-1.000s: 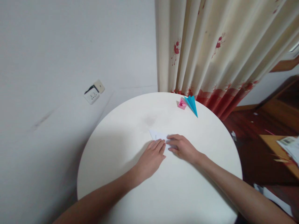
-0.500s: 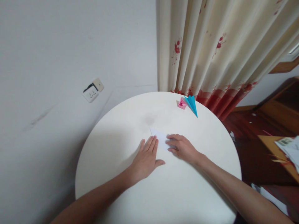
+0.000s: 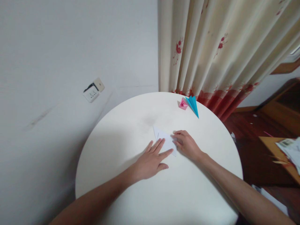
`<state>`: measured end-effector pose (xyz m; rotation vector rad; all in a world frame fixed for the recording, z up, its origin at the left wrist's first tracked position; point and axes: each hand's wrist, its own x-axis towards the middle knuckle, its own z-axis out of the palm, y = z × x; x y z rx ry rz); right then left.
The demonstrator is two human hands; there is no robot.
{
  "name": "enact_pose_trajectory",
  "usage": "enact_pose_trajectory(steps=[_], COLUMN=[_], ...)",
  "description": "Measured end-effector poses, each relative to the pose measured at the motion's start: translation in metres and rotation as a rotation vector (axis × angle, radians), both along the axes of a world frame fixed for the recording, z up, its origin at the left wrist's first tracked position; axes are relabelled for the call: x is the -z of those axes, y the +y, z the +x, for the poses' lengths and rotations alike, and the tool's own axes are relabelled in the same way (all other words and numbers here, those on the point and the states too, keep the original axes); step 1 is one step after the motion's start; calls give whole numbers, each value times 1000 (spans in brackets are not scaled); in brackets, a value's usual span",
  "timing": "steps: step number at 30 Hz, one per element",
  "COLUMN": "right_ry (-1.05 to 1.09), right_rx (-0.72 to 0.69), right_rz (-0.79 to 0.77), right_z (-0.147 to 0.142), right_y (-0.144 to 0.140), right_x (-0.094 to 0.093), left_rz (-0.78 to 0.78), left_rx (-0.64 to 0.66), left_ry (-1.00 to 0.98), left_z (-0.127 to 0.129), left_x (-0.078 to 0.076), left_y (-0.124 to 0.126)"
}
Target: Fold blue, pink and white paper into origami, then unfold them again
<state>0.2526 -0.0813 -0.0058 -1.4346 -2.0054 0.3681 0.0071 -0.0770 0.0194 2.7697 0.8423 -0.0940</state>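
Now my left hand [image 3: 150, 159] lies flat, fingers spread, its tips on the near edge of the white paper [image 3: 165, 141] at mid-table [image 3: 117, 175]. My right hand [image 3: 187, 145] presses the paper's right edge, fingers bunched; whether it pinches, I cannot tell. Beyond the paper, well apart: pink fold [image 3: 183, 104] touching blue plane [image 3: 193, 105].

White paper [image 3: 165, 140], blue plane [image 3: 193, 105], pink fold [image 3: 182, 104]
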Motion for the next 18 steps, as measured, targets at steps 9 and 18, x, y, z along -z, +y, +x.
enact_pose_trajectory(steps=[9,18], right_ry=[23,30], right_rx=[-14,18], right_rz=[-12,-76], right_z=[-1,-2], right_y=[0,1], right_x=[-1,-4], left_rz=[-73,-94], left_rx=[20,56], left_ry=[-24,-10], left_z=[2,1], left_x=[-7,-6], left_y=[1,6])
